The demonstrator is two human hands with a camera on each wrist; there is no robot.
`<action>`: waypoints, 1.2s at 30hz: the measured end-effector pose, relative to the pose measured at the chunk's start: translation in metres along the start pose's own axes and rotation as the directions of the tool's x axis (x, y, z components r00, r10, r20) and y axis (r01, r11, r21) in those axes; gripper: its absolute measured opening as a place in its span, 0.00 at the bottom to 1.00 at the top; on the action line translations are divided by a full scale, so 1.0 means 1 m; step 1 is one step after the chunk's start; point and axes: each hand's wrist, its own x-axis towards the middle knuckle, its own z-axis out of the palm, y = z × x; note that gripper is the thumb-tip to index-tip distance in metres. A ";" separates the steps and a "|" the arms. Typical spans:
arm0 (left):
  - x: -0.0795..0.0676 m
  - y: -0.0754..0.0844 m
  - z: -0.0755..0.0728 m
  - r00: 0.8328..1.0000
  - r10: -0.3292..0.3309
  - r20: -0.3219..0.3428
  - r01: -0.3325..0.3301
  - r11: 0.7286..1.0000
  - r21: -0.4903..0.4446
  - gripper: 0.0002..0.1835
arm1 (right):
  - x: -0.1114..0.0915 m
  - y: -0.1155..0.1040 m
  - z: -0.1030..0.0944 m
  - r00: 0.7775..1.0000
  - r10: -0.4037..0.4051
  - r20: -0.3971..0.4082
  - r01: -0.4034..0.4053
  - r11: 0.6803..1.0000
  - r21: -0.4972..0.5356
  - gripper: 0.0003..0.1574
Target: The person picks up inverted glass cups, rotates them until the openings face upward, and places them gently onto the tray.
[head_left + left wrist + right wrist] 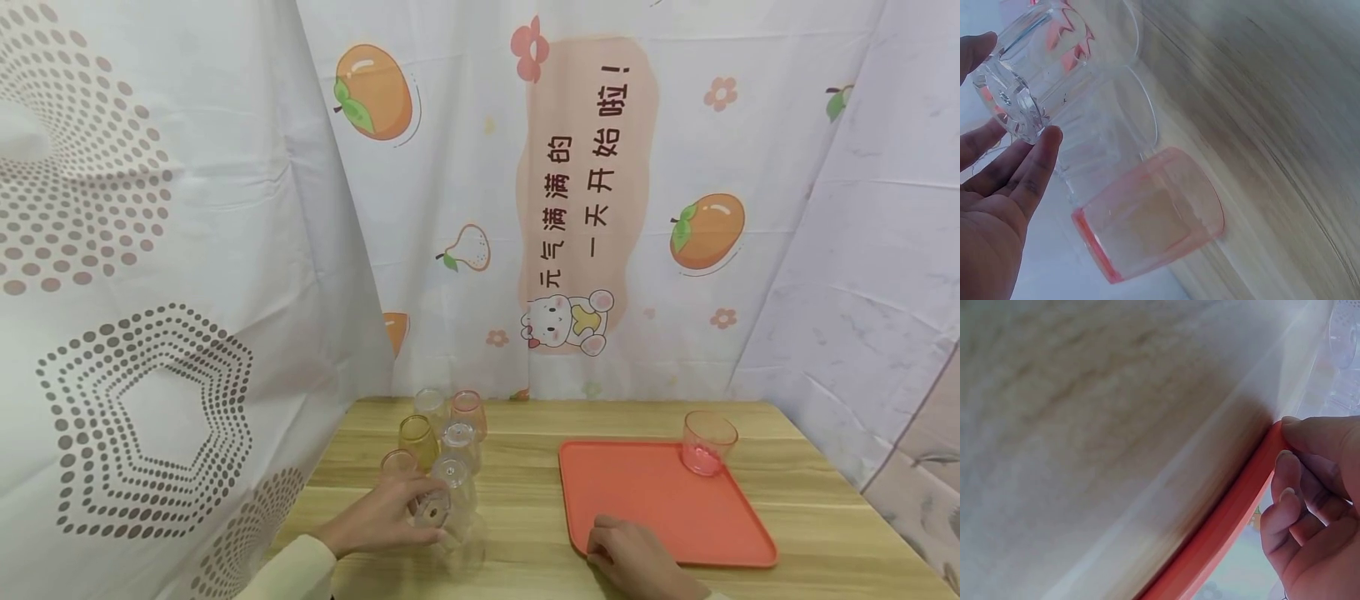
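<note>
In the head view, my left hand (382,517) grips a clear glass (432,508) turned with its base towards me. The left wrist view shows the thumb on one side of this glass's thick base (1019,103) and fingers on the other. Close beyond stand several upside-down glasses, among them a clear glass (454,479), a yellow glass (418,442) and a peach-pink glass (1150,219). At the near left corner of the red tray (652,500), my right hand (637,558) pinches the rim (1229,512), thumb at the corner and fingers curled beside it.
A pink glass (705,446) stands upright at the tray's far right corner. Another clear glass (430,408) and a pink-rimmed glass (467,408) are at the back left of the wooden table (517,483). Printed curtains (450,167) hang behind and along both sides.
</note>
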 end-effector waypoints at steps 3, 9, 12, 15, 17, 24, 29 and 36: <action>0.002 0.002 0.002 1.000 -0.005 0.007 0.006 1.000 -0.014 0.34 | 0.000 0.000 0.000 1.000 -0.004 -0.001 0.004 1.000 -0.006 0.15; 0.005 0.006 0.006 0.999 -0.041 0.019 0.042 0.999 -0.033 0.36 | 0.001 -0.001 -0.001 1.000 0.003 0.014 -0.003 1.000 -0.008 0.14; 0.006 0.007 0.009 0.999 -0.051 0.018 0.052 0.998 -0.031 0.37 | 0.001 -0.002 -0.001 0.999 0.008 0.033 -0.008 1.000 -0.007 0.12; 0.007 0.006 0.012 0.999 -0.052 0.014 0.052 0.999 -0.007 0.38 | 0.002 -0.002 -0.001 0.999 0.006 0.041 -0.006 1.000 -0.007 0.10; 0.009 0.007 0.013 0.999 -0.050 0.010 0.049 0.999 0.015 0.38 | 0.002 -0.001 -0.001 0.999 0.004 0.042 -0.004 1.000 -0.009 0.10; 0.014 0.009 0.017 0.999 -0.040 -0.002 0.040 0.998 0.038 0.37 | 0.001 -0.001 -0.003 0.998 0.025 0.062 -0.024 1.000 -0.015 0.10; 0.020 0.010 0.022 1.000 -0.026 -0.011 0.026 1.000 -0.008 0.36 | 0.000 -0.001 -0.005 0.998 0.022 0.064 -0.022 1.000 -0.006 0.10; 0.027 0.014 0.026 0.999 -0.012 -0.031 0.011 1.000 -0.020 0.34 | -0.002 0.001 -0.011 0.996 0.028 0.085 -0.032 0.999 0.043 0.07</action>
